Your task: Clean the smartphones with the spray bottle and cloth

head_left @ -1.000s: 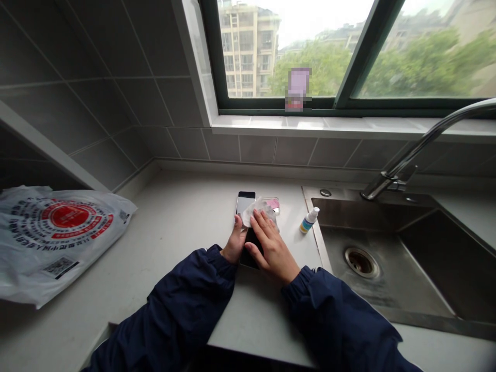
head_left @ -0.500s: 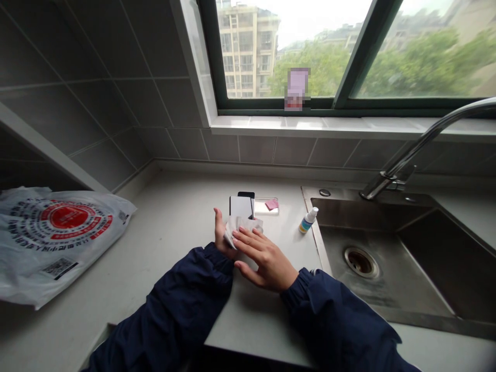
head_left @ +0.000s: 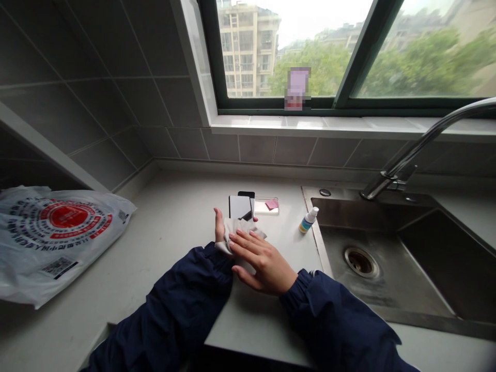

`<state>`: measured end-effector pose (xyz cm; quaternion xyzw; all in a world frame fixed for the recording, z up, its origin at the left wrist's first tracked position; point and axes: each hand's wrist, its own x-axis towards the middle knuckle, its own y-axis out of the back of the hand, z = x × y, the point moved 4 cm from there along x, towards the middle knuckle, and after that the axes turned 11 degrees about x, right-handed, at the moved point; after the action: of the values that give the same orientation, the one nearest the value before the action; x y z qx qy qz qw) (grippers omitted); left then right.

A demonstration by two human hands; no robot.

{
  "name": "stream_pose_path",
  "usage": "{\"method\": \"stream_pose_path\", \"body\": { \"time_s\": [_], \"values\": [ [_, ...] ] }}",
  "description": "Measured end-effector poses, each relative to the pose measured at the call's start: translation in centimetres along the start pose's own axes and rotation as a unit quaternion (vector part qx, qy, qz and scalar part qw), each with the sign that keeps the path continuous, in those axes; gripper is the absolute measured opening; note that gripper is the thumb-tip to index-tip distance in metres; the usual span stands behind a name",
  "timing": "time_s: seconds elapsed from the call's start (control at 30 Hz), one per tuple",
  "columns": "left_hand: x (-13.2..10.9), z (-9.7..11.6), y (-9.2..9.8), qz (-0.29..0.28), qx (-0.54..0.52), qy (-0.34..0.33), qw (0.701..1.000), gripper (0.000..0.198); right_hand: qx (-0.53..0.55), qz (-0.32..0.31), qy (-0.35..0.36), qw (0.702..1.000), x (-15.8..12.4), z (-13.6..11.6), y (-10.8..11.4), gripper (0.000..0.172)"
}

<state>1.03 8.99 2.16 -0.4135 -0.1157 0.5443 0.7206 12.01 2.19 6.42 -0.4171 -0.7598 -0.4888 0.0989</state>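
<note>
A smartphone with a glossy screen and dark edges lies in my left hand. The thumb stands up along its left side, and a fingertip shows at the right edge. My right hand presses a crumpled white tissue on the lower part of the screen, its fingers together and nearly flat. The tissue hides that part of the phone and most of my left palm. Just beyond, on the counter, are a flat dark-topped item, partly covered, and a clear phone case with a pink cloth on it.
A small white spray bottle stands by the sink's left rim. On the right is a steel sink with a chrome faucet. A printed plastic bag sits at the left of the white counter.
My right hand and the tissue have slid slightly down and left over the phone, baring more of the screen. The left hand has barely moved.
</note>
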Motion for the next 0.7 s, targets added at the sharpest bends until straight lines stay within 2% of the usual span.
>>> {"method": "stream_pose_path", "body": {
  "time_s": [0.13,0.3,0.4,0.57,0.7],
  "values": [
    [0.0,-0.3,-0.2,0.011,0.007,-0.008,1.0,0.104,-0.005,-0.013,-0.014,1.0,0.1,0.1,0.0,0.059],
    [-0.3,-0.7,-0.6,-0.047,0.001,0.034,0.998,0.108,-0.022,-0.012,-0.039,0.999,0.2,0.4,0.1,0.058],
    [-0.5,-0.9,-1.1,-0.063,-0.005,0.024,0.998,0.096,-0.039,0.004,-0.058,0.998,0.1,0.7,0.2,0.059],
    [-0.2,-1.5,-1.7,-0.049,-0.001,-0.025,0.998,0.071,-0.074,0.051,-0.091,0.992,-0.1,1.5,0.3,0.066],
    [-0.2,-2.0,-2.0,-0.06,0.058,-0.057,0.995,0.054,-0.091,0.086,-0.117,0.985,-0.3,2.1,0.8,0.069]
  ]
}}
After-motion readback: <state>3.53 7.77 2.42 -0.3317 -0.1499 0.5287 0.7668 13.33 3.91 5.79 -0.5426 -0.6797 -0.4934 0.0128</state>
